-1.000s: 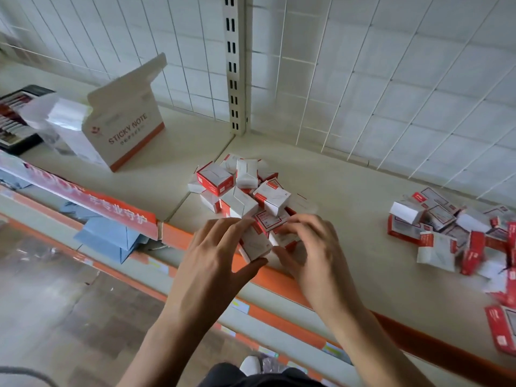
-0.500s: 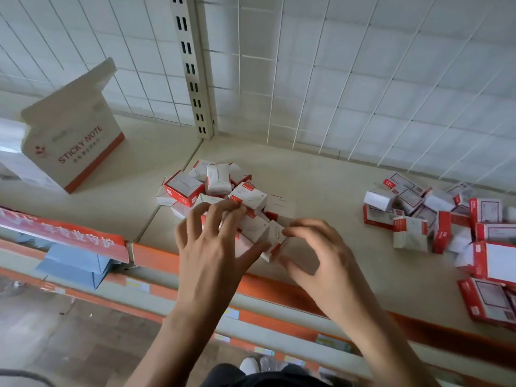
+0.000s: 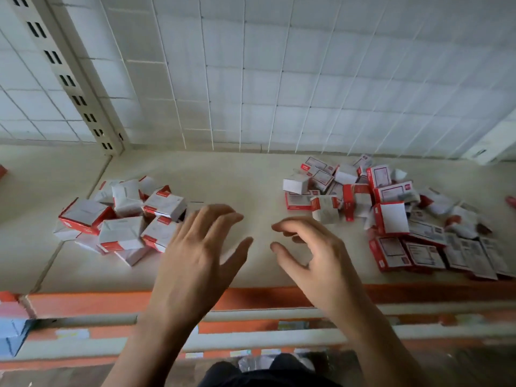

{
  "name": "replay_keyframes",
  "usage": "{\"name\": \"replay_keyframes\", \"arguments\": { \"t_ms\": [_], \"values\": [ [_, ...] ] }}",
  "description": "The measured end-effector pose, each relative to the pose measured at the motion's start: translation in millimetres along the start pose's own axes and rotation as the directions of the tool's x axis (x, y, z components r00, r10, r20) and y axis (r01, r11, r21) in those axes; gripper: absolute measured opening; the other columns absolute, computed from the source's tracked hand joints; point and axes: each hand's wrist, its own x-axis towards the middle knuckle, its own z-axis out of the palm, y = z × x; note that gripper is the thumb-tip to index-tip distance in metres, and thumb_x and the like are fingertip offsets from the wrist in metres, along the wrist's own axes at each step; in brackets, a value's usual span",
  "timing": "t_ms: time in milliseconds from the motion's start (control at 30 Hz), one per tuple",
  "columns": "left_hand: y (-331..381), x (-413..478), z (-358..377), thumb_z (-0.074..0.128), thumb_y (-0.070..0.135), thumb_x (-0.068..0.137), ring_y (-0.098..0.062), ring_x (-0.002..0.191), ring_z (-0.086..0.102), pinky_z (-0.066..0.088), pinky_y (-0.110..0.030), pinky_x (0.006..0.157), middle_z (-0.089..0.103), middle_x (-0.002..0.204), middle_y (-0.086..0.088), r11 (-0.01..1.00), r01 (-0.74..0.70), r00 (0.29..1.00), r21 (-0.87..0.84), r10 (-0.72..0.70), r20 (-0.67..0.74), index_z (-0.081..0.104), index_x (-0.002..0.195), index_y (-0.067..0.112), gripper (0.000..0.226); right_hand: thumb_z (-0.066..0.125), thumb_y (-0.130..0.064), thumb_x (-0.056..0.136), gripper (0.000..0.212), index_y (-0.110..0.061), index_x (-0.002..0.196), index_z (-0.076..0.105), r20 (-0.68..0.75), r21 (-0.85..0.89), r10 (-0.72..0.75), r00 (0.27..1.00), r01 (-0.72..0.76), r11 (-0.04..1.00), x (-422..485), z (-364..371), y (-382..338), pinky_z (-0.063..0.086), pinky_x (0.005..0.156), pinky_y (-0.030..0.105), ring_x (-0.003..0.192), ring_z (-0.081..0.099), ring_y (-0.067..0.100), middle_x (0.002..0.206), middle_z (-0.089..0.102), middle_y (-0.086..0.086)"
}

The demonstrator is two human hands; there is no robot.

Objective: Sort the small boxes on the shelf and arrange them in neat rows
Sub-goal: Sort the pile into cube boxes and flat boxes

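1. Here, a person's left hand (image 3: 195, 255) hovers over the cream shelf (image 3: 245, 185). Its fingers are spread wide and hold nothing, and the fingertips are just beside the right edge of the left pile of small boxes (image 3: 122, 219).
2. The right hand (image 3: 315, 261) hangs alongside, apart from the left. Its fingers are loosely curled, with forefinger and thumb pointing toward the other hand, and it grips nothing.
3. The left pile is a heap of red-and-white cartons lying at odd angles. It sits near the shelf's front, close to the seam between two shelf boards.
4. The right pile of small boxes (image 3: 391, 213) spreads wider across the shelf, well apart from the left heap. Some cartons stand on edge and several lie flat side by side along its front.
5. Both hands sit over the stretch of shelf between the two piles.
6. Behind, a white wire grid panel (image 3: 279, 79) backs the shelf, and a slotted upright (image 3: 69, 79) rises at the left.
7. An orange strip (image 3: 111, 303) runs along the shelf's front edge beneath the wrists, and a blue box (image 3: 11, 333) shows at the lower left.
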Motion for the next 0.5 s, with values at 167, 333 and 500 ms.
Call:
{"name": "replay_keyframes", "arguments": {
  "t_ms": [167,333,500],
  "values": [
    [31.0,22.4,35.5,0.064,0.036,0.090,-0.021,0.100,0.061,0.054,-0.036,0.079,0.059,0.116,-0.001,0.992,-0.122,0.986,-0.043,0.126,0.111,0.062,0.116,0.016,0.033,0.063,-0.028,0.090,0.028,-0.017,0.116,0.065,-0.095,-0.093,0.087,0.992,-0.096,0.991,-17.3,-43.3,19.3,0.049,0.090,0.014,0.105,0.058,-0.002,0.112,0.066,-0.011],
    [60.7,50.6,72.3,0.068,0.035,0.084,-0.026,0.110,0.057,0.051,-0.038,0.086,0.057,0.125,-0.003,0.979,-0.202,0.959,-0.033,0.205,0.194,0.054,0.128,0.015,0.051,0.063,-0.029,0.089,0.028,-0.021,0.116,0.064,-0.150,-0.113,0.145,0.978,-0.163,0.980,-29.4,-75.3,36.4,0.046,0.090,0.008,0.107,0.058,-0.004,0.112,0.063,-0.015],
    [77.1,72.6,104.4,0.078,0.028,0.074,-0.031,0.111,0.054,0.049,-0.042,0.090,0.054,0.129,-0.007,0.979,-0.205,0.940,-0.002,0.197,0.279,0.052,0.132,0.012,0.066,0.060,-0.028,0.089,0.030,-0.018,0.117,0.064,-0.146,-0.211,0.146,0.978,-0.175,0.962,-33.0,-94.2,53.2,0.044,0.092,0.005,0.108,0.056,-0.001,0.115,0.066,-0.006]
  ]
}}
